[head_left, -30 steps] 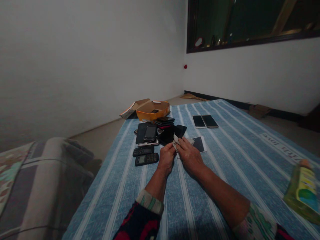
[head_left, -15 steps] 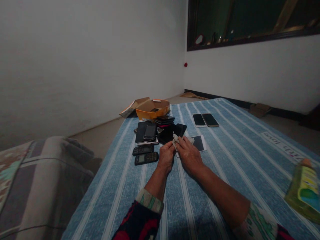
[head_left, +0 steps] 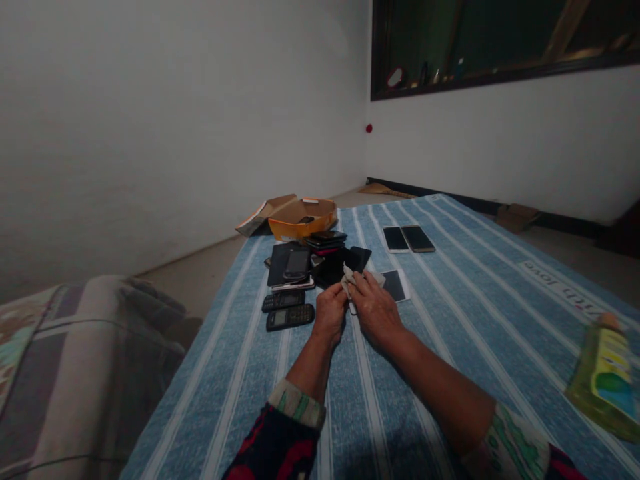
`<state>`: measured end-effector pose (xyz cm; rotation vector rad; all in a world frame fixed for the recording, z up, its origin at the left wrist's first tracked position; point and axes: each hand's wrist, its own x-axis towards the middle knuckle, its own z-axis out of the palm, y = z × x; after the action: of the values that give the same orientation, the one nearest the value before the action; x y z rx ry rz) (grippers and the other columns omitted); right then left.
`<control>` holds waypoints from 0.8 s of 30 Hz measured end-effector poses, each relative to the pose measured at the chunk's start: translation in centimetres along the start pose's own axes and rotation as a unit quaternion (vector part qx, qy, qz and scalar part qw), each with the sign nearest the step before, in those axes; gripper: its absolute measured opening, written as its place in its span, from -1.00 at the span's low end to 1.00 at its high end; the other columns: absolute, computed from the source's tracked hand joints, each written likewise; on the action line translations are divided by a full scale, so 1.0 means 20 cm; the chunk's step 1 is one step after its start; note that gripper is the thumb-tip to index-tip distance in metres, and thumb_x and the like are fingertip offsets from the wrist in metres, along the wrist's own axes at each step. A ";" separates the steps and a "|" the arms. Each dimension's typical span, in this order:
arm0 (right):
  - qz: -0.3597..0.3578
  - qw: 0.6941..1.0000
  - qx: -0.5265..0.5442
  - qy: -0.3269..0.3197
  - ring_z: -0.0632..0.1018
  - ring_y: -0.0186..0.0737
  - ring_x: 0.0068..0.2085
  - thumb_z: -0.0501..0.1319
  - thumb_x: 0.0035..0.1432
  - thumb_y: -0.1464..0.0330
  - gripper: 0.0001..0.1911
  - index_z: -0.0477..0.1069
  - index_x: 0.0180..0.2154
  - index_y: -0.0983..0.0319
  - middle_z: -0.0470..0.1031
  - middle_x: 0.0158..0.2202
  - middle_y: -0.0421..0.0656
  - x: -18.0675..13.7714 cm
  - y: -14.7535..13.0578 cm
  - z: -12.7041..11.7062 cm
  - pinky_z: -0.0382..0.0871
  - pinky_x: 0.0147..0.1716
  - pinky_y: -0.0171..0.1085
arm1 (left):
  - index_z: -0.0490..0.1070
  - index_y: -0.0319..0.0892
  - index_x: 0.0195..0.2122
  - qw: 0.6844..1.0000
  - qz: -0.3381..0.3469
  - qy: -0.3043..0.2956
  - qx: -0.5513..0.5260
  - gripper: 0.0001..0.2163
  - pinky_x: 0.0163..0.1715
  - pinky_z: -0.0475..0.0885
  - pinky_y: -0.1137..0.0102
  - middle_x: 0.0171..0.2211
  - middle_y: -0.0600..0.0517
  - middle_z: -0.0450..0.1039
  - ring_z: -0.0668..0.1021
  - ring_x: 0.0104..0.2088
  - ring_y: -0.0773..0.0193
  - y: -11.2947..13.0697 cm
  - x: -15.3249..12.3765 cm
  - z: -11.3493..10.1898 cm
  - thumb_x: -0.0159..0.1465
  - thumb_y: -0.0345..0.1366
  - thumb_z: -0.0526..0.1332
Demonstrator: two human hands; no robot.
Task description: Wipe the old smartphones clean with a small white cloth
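Observation:
My left hand [head_left: 329, 313] and my right hand [head_left: 379, 309] meet over the middle of the striped cover. A crumpled pale cloth [head_left: 349, 276] is bunched under the fingers of my right hand. My left hand is closed at the cloth's left side, its fingertips partly hidden. Just past my right hand shows a white smartphone [head_left: 397, 285] with a dark screen. A pale edge also peeks out between my hands; I cannot tell whether it belongs to that phone. Left of my hands lie two black keypad phones [head_left: 290, 317] and a heap of dark phones [head_left: 297, 264].
Two smartphones [head_left: 419, 239] lie side by side farther back on the blue striped cover [head_left: 240, 393]. An open orange cardboard box [head_left: 295, 231] stands behind the heap. At the right is a bottle of yellow-green liquid [head_left: 603, 383]. A draped blanket [head_left: 100, 373] is at the left.
The view has shifted slightly, so everything sits a little farther left. Both hands stay at the cloth in nearly the same pose.

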<state>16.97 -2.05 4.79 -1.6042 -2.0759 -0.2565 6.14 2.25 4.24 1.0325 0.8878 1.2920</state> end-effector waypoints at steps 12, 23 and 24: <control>0.013 1.000 0.001 -0.024 0.25 0.09 0.32 0.00 0.34 0.55 -0.53 0.34 0.22 0.25 0.27 0.32 0.03 0.01 -0.02 -0.04 0.43 0.04 -0.04 | 0.62 -0.25 -0.27 0.995 0.033 -0.002 0.098 -0.71 -0.35 0.39 0.43 -0.44 0.03 0.57 0.52 -0.41 0.29 0.01 0.00 0.00 0.07 -0.16 0.29; 0.035 0.997 -0.016 -0.065 0.28 0.08 0.30 -0.04 0.36 0.53 -0.54 0.35 0.22 0.30 0.33 0.28 0.04 0.00 0.02 -0.05 0.39 0.08 -0.05 | 0.61 -0.18 -0.30 0.909 0.081 -0.003 0.408 -0.79 -0.10 0.41 0.29 -0.33 0.00 0.61 0.57 -0.22 0.14 0.04 0.00 0.04 0.24 -0.36 0.14; 0.038 0.997 -0.014 -0.071 0.28 0.08 0.30 -0.04 0.37 0.53 -0.54 0.34 0.22 0.29 0.33 0.28 0.04 0.00 0.02 -0.06 0.38 0.08 -0.04 | 0.61 -0.18 -0.30 0.896 0.077 -0.003 0.437 -0.79 -0.10 0.41 0.29 -0.31 -0.02 0.61 0.58 -0.21 0.13 0.04 0.00 0.04 0.25 -0.37 0.14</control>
<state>17.58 -2.45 5.70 -1.7607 -2.1176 -0.1503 6.61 2.13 5.32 1.8299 1.4613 0.9985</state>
